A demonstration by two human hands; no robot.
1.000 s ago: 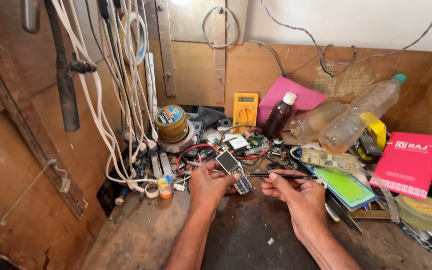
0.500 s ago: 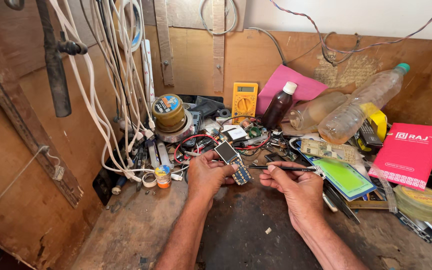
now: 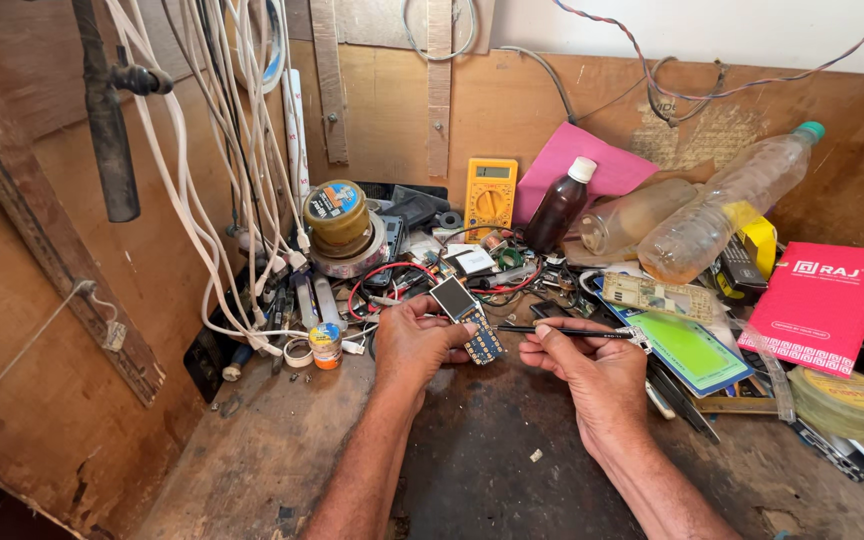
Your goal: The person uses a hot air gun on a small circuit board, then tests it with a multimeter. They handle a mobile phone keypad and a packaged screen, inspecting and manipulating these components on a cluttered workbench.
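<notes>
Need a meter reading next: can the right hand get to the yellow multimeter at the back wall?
Probably, but not freely: the right hand holds tweezers, and the yellow multimeter stands behind tangled wires and parts.

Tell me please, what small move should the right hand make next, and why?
Probably bring the thin tool's tip left onto the small phone board. The left hand holds the board up, and the right hand holds the tool level, its tip just beside the keypad end.

Small electronics repair workshop. Worn wooden table [image 3: 252, 450] against plywood walls; white cables [image 3: 202, 200] hanging at 11 o'clock; yellow multimeter [image 3: 490, 197] at 12; solder spool [image 3: 337, 215], loose circuit boards, scattered tools.
</notes>
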